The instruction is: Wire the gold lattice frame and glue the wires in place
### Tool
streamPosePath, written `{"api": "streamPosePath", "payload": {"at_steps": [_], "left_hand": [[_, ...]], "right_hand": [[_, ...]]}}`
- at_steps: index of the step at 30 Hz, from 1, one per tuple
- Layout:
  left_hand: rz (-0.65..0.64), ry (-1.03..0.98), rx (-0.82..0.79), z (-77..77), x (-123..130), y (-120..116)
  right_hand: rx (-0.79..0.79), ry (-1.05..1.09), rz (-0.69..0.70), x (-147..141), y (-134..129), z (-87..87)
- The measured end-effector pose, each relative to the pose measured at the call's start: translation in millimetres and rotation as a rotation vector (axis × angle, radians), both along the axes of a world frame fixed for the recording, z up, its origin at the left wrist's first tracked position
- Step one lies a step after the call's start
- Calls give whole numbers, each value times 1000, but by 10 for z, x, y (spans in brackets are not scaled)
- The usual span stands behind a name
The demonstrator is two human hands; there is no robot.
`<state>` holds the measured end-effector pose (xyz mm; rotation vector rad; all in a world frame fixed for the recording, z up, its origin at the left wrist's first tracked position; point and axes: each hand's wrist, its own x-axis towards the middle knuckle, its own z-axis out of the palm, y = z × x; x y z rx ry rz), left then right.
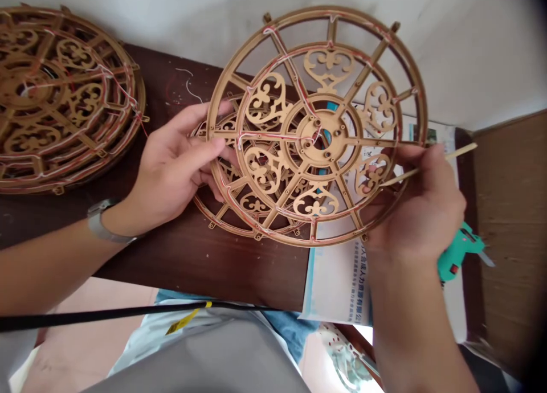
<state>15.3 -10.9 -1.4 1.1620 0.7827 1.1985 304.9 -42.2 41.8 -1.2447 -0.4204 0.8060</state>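
A round gold openwork frame [327,148] with scroll ornaments and red and white wires along its rings is held up, tilted, between both hands. My left hand [173,162], a grey band on its wrist, grips its left rim with the thumb in front and fingers behind. At the right rim, my right hand [421,202] holds the frame, and a thin pale stick [461,150] also passes through its fingers; the stick's tip points at the lower right ornament. Behind and below the held frame, another similar frame [222,213] lies on the dark table [256,270].
Several similar wired frames [72,125] are stacked at the left of the table. A printed sheet [333,279] lies at the right, and a green glue gun [459,253] is beside my right hand. A wall [171,17] stands behind the table. A black cord [106,313] crosses in front.
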Motion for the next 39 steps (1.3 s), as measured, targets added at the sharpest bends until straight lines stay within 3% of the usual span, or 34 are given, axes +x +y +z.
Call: {"api": "streamPosePath", "payload": {"at_steps": [3, 7, 12, 20, 30, 34, 39], "left_hand": [[-46, 25, -36, 10, 71, -119], [-119, -9, -75, 47, 96, -182], [-201, 9, -176, 119, 27, -89], [-294, 50, -185, 104, -25, 3], [-129, 73, -115, 57, -14, 9], [21, 36, -79, 14, -74, 70], [86, 66, -205, 57, -173, 137]], "right_hand": [[-14, -15, -61, -16, 11, -17], [-27, -11, -5, -8, 2, -42], [-108, -51, 64, 73, 21, -39], [-187, -8, 69, 223, 131, 70], [-136, -67, 72, 200, 57, -123], [-155, -43, 120, 140, 22, -95], [-150, -28, 179, 66, -27, -28]]}}
